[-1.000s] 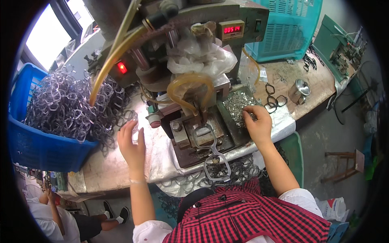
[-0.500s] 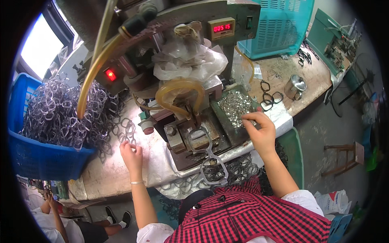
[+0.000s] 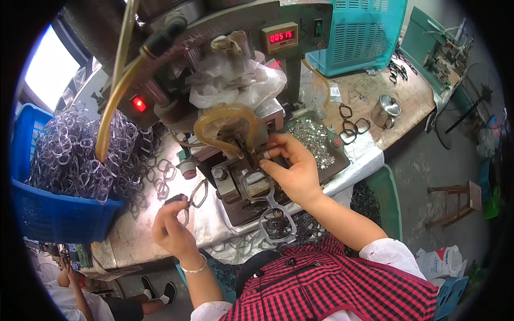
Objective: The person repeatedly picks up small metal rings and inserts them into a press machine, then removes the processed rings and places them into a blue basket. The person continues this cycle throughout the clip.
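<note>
My left hand [image 3: 172, 229] holds a clear plastic eyeglass frame [image 3: 194, 196] by its edge, raised just left of the machine's jig. My right hand [image 3: 292, 167] reaches into the jig [image 3: 243, 187], fingertips pinched on a small metal piece under the machine's head [image 3: 235, 125]. A clear eyeglass frame [image 3: 257, 184] lies seated in the jig below that hand. Another frame [image 3: 277, 224] hangs off the jig's front edge.
A blue basket [image 3: 51, 214] heaped with clear frames stands at the left, with loose frames [image 3: 160, 174] spilled beside it. A tray of small metal parts [image 3: 313, 142] sits right of the jig. A teal cabinet [image 3: 356, 32], metal cup [image 3: 385, 109] and dark frames [image 3: 350, 125] lie beyond. Green bin [image 3: 383, 200] below.
My left hand has picked a frame off the table and lifted it toward the jig. My right hand moved from the parts tray to the jig under the machine head.
</note>
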`<state>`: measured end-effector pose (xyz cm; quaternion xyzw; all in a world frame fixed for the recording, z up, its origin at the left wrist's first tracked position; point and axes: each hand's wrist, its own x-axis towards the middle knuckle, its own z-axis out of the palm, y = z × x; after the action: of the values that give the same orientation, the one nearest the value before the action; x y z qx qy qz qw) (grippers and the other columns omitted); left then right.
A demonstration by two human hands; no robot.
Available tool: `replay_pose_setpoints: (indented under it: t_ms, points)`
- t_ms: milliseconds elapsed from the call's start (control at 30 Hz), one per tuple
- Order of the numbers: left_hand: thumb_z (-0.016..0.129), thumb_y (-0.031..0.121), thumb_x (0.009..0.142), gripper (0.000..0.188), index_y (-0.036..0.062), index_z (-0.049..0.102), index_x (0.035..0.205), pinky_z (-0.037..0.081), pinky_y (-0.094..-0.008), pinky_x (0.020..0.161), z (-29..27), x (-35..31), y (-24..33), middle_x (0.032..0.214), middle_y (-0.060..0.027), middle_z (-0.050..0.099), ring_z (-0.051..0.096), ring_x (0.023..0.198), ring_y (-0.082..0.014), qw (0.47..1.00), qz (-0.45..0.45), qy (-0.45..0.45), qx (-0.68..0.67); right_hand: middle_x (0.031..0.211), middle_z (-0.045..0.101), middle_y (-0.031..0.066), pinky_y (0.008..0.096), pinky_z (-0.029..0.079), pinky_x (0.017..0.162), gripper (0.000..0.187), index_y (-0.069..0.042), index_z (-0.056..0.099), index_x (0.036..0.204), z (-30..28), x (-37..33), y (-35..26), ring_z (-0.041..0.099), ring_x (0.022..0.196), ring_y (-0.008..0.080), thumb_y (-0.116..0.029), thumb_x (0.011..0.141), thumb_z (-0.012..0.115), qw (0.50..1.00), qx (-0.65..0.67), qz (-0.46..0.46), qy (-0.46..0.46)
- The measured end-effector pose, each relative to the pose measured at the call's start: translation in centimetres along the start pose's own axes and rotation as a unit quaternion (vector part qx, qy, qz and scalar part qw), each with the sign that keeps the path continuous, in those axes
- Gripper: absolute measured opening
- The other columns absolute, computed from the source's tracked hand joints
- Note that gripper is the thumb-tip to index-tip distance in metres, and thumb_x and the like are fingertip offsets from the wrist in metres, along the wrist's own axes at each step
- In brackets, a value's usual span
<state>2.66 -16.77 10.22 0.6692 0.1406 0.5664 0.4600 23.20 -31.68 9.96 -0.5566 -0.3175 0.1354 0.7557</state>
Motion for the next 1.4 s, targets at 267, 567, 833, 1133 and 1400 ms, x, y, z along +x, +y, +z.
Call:
replay_pose_setpoints:
  t_ms: [267, 567, 833, 1133, 1400]
  points:
    - [0.082, 0.027, 0.078, 0.035, 0.0104, 0.053, 0.065, 0.051, -0.0299, 0.054, 7.4, 0.6, 8.6, 0.091, -0.0033, 0.074, 0.057, 0.06, -0.0167, 0.793, 0.439, -0.369, 0.207, 0.115, 0.065, 0.011, 0.0281, 0.049, 0.091, 0.05, 0.004, 0.052, 0.131, 1.3, -0.8, -3.2, 0.064, 0.101, 0.0136, 0.001, 0.083, 0.067, 0.994, 0.059, 0.089, -0.008]
    - [0.082, 0.023, 0.074, 0.029, 0.01, 0.056, 0.069, 0.05, -0.0279, 0.056, 10.6, -0.3, 6.8, 0.096, -0.0071, 0.072, 0.053, 0.06, -0.0143, 0.79, 0.406, -0.395, 0.234, 0.127, 0.06, 0.0211, 0.0483, 0.043, 0.104, 0.028, -0.009, 0.074, 0.101, -9.8, 0.9, 4.6, 0.049, 0.13, 0.0404, -0.018, 0.075, 0.077, 0.813, -0.577, -0.074, 0.011]
    - [0.085, 0.023, 0.069, 0.036, 0.0101, 0.051, 0.062, 0.049, -0.0268, 0.053, 10.5, -0.3, 6.4, 0.094, -0.007, 0.073, 0.053, 0.058, -0.014, 0.814, 0.386, -0.383, 0.206, 0.118, 0.066, 0.0155, 0.0452, 0.048, 0.098, 0.012, -0.009, 0.076, 0.086, -10.9, 0.3, 6.1, 0.057, 0.121, 0.0359, -0.011, 0.074, 0.078, 0.822, -0.546, -0.15, 0.058]
    - [0.071, 0.015, 0.088, 0.02, 0.004, 0.066, 0.104, 0.051, -0.0381, 0.087, 1.7, -1.7, 1.1, 0.108, -0.0138, 0.072, 0.068, 0.093, -0.0303, 0.871, 0.278, -0.177, 0.363, 0.096, 0.073, 0.0067, 0.0282, 0.051, 0.084, 0.012, -0.001, 0.074, 0.1, -11.1, -0.8, 5.0, 0.068, 0.091, 0.0175, -0.004, 0.091, 0.067, 0.968, -0.039, 0.074, 0.237]
    - [0.067, 0.011, 0.085, 0.026, 0.0063, 0.066, 0.111, 0.05, -0.0439, 0.09, -10.1, 10.8, -18.2, 0.112, -0.0155, 0.065, 0.062, 0.103, -0.0367, 0.781, -0.034, -0.108, 0.614, 0.092, 0.071, 0.0006, 0.021, 0.048, 0.077, 0.013, -0.001, 0.072, 0.102, -7.0, 1.5, 7.6, 0.062, 0.084, 0.0069, -0.003, 0.09, 0.071, 0.977, 0.003, 0.042, 0.21]
